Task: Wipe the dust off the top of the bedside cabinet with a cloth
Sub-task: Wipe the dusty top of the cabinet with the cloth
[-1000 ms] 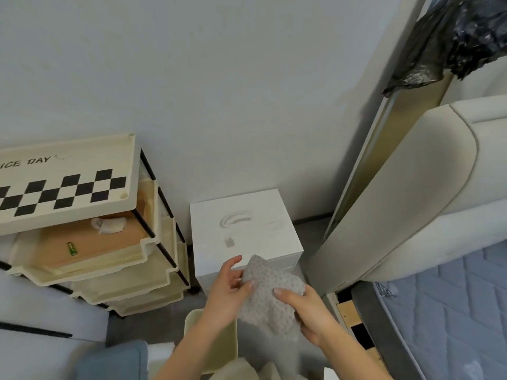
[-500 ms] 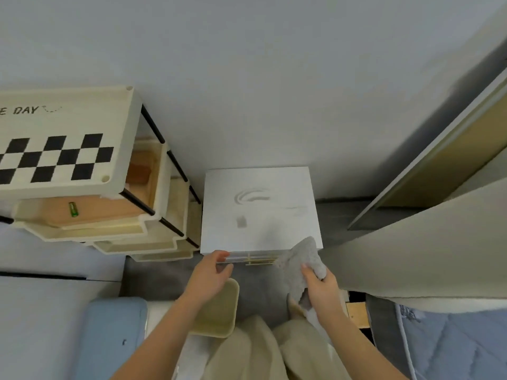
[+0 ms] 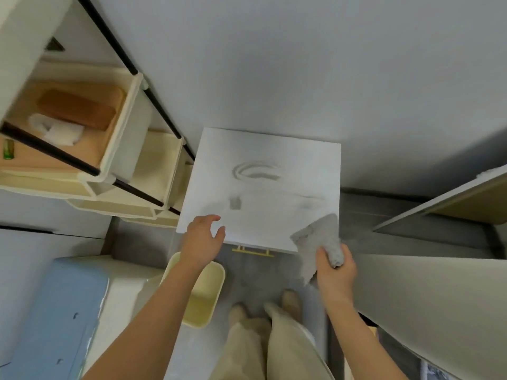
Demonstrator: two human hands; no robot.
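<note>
Bedside cabinet point(image 3: 263, 193): a white square-topped unit standing against the wall, just ahead of both hands; its dusty top shows curved smear marks point(image 3: 256, 171) on the side far from the grip. Storage rack point(image 3: 104, 149): cream tiered trays beside the cabinet, outboard of the left hand. Bin point(image 3: 200, 297): a cream container on the floor, under the left forearm. Cloth point(image 3: 315, 242): grey, bunched in the right hand point(image 3: 334, 270), whose grip is closed around one end; the free end drapes forward over the cabinet's near right corner, probably so that wiping can start from that edge. Left hand point(image 3: 201, 239): grip loosely spread and holding nothing, fingers over the near left edge of the top, apparently to steady the cabinet. Wiping looks not yet begun.
</note>
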